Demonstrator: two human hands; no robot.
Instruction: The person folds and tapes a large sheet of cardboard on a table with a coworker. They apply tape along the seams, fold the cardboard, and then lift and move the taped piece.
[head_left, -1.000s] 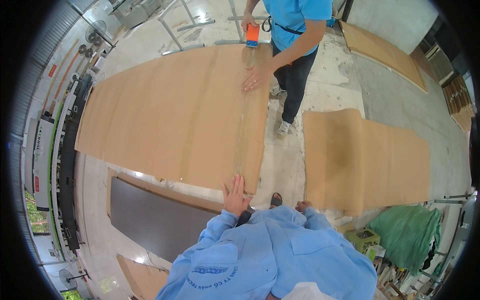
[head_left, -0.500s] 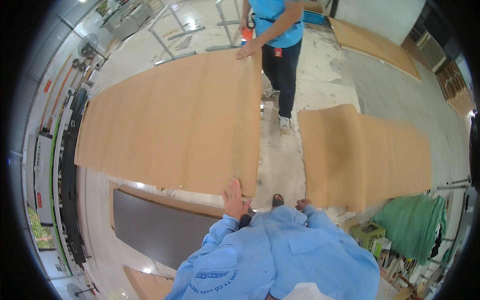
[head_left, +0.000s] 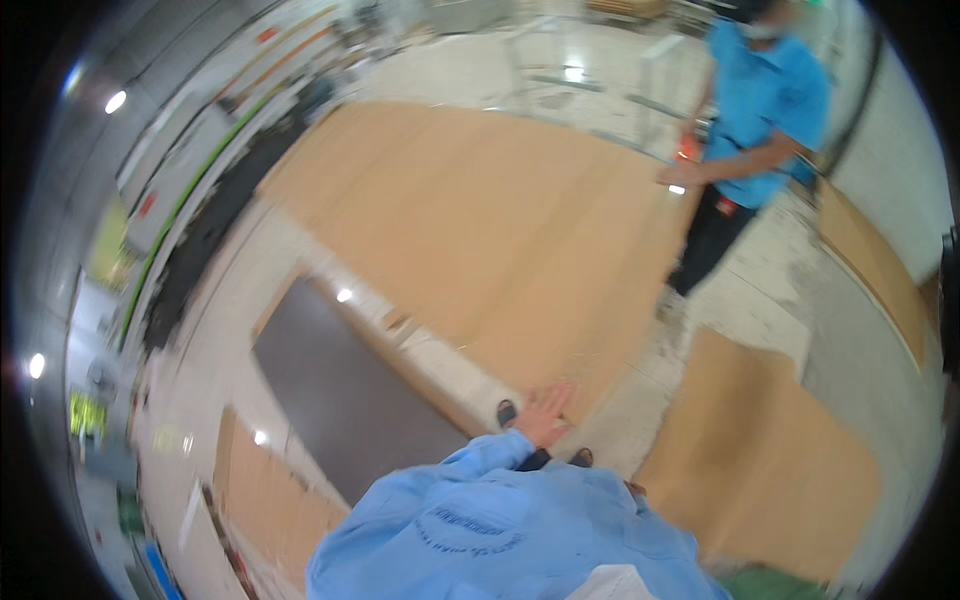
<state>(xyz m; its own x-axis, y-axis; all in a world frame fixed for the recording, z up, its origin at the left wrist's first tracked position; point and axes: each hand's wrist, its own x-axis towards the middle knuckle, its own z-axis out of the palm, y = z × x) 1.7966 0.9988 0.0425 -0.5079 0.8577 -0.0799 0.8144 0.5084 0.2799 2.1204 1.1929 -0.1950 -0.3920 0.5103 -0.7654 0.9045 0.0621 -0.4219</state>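
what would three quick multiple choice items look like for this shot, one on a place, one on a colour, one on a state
1. Where does the left hand rest?
A. on the near edge of the large cardboard sheet
B. on the dark panel
C. on a shelf

2. What colour is the co-worker's shirt?
A. red
B. blue
C. white

3. How is the left hand set?
A. closed in a fist
B. gripping a tool
C. open, fingers spread flat

Key: 1 A, the palm lies at the sheet's near edge; 2 B, the shirt is plainly blue; 3 C, the hand is flat and holds nothing. The right hand is out of view.
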